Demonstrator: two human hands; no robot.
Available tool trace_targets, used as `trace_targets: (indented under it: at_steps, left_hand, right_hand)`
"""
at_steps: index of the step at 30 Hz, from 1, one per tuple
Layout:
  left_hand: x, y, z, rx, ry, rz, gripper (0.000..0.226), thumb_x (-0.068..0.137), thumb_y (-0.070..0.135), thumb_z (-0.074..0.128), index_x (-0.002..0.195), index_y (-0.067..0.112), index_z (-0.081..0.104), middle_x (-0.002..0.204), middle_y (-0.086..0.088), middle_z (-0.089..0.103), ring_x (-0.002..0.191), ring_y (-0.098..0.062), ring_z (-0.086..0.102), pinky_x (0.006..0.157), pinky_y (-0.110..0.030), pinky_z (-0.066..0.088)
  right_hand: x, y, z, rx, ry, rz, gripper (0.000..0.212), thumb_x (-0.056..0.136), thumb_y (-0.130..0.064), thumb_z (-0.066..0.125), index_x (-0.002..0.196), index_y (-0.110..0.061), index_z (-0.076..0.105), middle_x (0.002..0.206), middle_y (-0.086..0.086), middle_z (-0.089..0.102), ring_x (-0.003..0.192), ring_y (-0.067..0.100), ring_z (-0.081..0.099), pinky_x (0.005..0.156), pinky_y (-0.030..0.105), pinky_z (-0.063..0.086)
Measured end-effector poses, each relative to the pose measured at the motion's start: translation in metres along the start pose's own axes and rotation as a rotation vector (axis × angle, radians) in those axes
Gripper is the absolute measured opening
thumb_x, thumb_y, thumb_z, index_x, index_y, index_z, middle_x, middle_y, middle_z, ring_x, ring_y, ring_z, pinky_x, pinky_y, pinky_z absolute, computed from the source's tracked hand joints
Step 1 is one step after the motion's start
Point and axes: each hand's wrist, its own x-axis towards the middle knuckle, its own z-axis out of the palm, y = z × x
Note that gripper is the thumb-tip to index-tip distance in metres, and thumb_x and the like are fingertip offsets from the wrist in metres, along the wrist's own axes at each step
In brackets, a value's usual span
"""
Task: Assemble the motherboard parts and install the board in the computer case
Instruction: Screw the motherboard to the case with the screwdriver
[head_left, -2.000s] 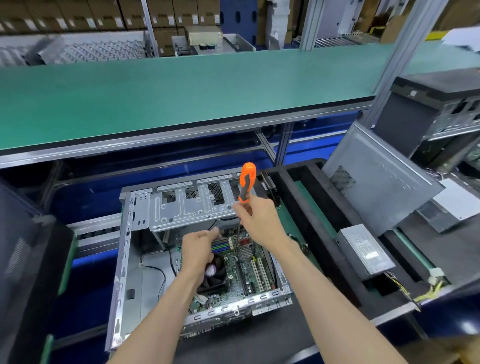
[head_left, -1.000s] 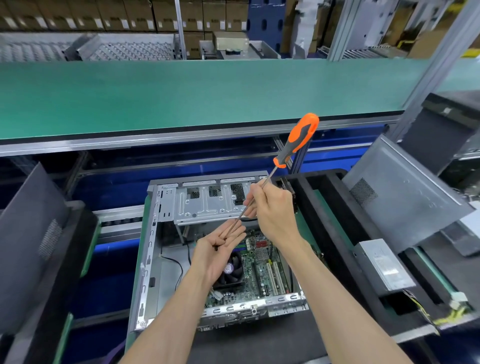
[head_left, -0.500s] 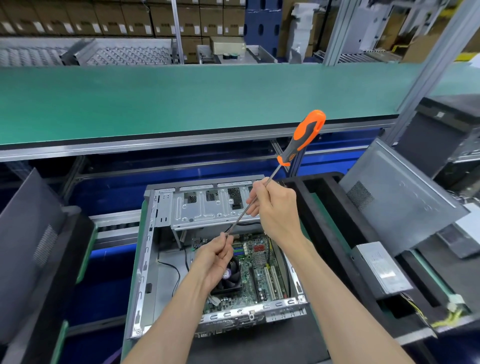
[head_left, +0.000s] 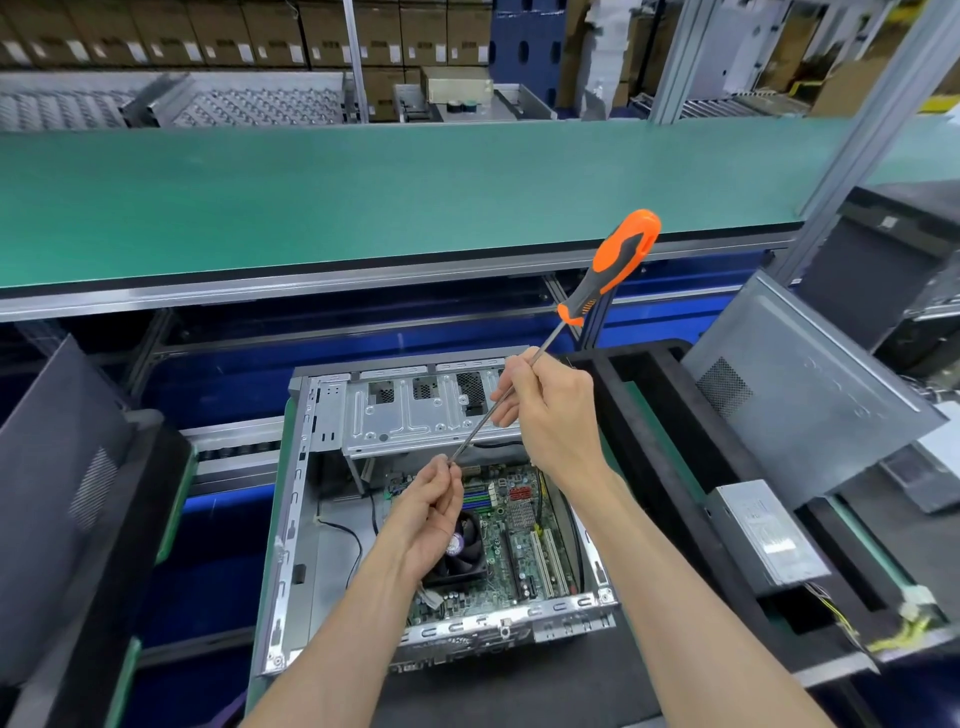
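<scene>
An open metal computer case lies in front of me with the green motherboard inside it and a black fan on the board. My right hand grips the steel shaft of an orange-and-black screwdriver, handle tilted up to the right. My left hand pinches the shaft's tip above the fan; what sits at the tip is hidden by the fingers.
A grey side panel leans at the right above a silver power supply with loose cables in a black foam tray. Another dark panel stands at the left. A green conveyor shelf runs across behind the case.
My right hand lifted the screwdriver out of the case and slid down onto its shaft. My left hand rose from the fan, opened under the tip, then closed its fingers on it.
</scene>
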Motion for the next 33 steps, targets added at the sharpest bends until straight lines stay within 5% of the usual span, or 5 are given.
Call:
trace_targets:
  at_steps: [17,20,23,28,33]
  left_hand:
    - [0.004,-0.002,-0.003,0.129,-0.087,-0.061,0.038,0.076,0.007,0.076,0.110,-0.005,0.066,0.100,-0.016,0.074,0.093,-0.020,0.073,0.070,-0.026,0.060]
    - [0.006,-0.004,-0.003,0.298,-0.020,-0.051,0.038,0.088,0.021,0.073,0.110,-0.009,0.065,0.108,-0.023,0.072,0.100,-0.029,0.072,0.071,-0.030,0.060]
    - [0.011,-0.005,-0.003,0.510,0.130,0.043,0.032,0.094,0.025,0.067,0.100,-0.007,0.070,0.085,-0.015,0.075,0.072,-0.022,0.073,0.056,-0.026,0.058]
    - [0.018,-0.020,0.002,1.118,0.165,0.185,0.019,0.088,0.026,0.072,0.084,0.008,0.076,0.045,0.004,0.044,0.037,-0.012,0.026,0.040,-0.022,0.026]
    - [0.037,-0.045,0.027,1.776,-0.034,0.342,0.005,0.082,0.026,0.078,0.082,0.021,0.079,0.075,0.006,0.073,0.057,-0.005,0.063,0.063,-0.021,0.053]
  right_hand:
    - [0.006,-0.006,-0.017,-0.027,0.007,0.012,0.036,0.104,-0.014,0.049,0.075,0.000,0.063,0.059,0.005,0.065,0.049,0.014,0.067,0.051,0.033,0.058]
    - [0.010,0.001,-0.026,-0.098,0.052,-0.002,0.037,0.104,-0.017,0.049,0.071,-0.005,0.063,0.057,-0.001,0.063,0.047,0.011,0.066,0.050,0.033,0.057]
    - [0.007,0.016,-0.035,-0.200,0.079,0.005,0.037,0.102,-0.016,0.049,0.067,-0.008,0.060,0.055,0.000,0.060,0.046,0.015,0.063,0.051,0.042,0.055]
    - [-0.008,0.041,-0.039,-0.353,0.023,0.042,0.039,0.103,-0.020,0.048,0.068,-0.003,0.057,0.057,0.012,0.059,0.049,0.032,0.059,0.052,0.049,0.051]
    - [-0.014,0.041,-0.037,-0.463,0.012,-0.018,0.037,0.102,-0.016,0.048,0.065,-0.007,0.049,0.053,0.006,0.052,0.045,0.027,0.049,0.050,0.046,0.044]
